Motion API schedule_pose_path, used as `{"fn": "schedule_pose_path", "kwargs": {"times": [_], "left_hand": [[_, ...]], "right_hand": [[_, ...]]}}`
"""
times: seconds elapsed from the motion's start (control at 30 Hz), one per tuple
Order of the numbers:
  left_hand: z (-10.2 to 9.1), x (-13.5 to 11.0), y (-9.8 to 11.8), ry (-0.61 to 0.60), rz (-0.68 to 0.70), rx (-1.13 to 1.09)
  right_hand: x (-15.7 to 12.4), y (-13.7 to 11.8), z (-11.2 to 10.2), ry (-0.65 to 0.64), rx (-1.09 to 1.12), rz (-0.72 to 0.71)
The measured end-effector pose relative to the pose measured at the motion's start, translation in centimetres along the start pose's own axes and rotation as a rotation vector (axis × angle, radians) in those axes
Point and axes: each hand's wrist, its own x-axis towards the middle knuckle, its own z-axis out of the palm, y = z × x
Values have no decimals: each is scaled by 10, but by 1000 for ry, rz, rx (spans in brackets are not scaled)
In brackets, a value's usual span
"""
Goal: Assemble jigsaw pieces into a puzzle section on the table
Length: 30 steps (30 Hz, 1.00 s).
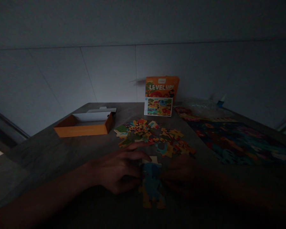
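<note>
Joined jigsaw puzzle pieces (151, 183) with a blue elephant on a yellow ground lie on the table in front of me. My left hand (119, 168) grips their left edge between thumb and fingers, with a fingertip by the pale top part. At the right edge, my right hand (184, 173) has its fingers pinched against the pieces; deep shadow blurs its outline. Just beyond my hands is a heap of loose puzzle pieces (143, 128), mostly yellow, green and orange. One loose piece with a blue-green patch (161, 148) lies near my right hand.
An open orange box (83, 130) stands at the left. At the back, a small picture card (159, 107) leans against an upright orange "LEVEL UP!" box (162, 83). A dark, colourful puzzle sheet (240, 140) covers the right side, with clear plastic wrapping (202, 106) behind it.
</note>
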Motion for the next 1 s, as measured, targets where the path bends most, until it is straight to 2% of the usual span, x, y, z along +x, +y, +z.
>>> {"fn": "schedule_pose_path", "kwargs": {"times": [0.43,0.57,0.67,0.8,0.9,1.0], "left_hand": [[0,3,1,17,8,55],[-7,0,1,-15,13,112],[-18,-15,-6,-21,-72,213],[-33,-40,-21,-18,-281,258],[-36,-49,-28,-100,-396,243],[-34,-47,-28,-185,-436,204]], "right_hand": [[3,-2,-2,-33,18,33],[2,0,1,-36,-5,16],[0,0,3,-30,-24,5],[-3,-3,3,67,-57,-48],[-4,-3,2,133,-41,-67],[-4,-2,2,186,-47,-68]]}}
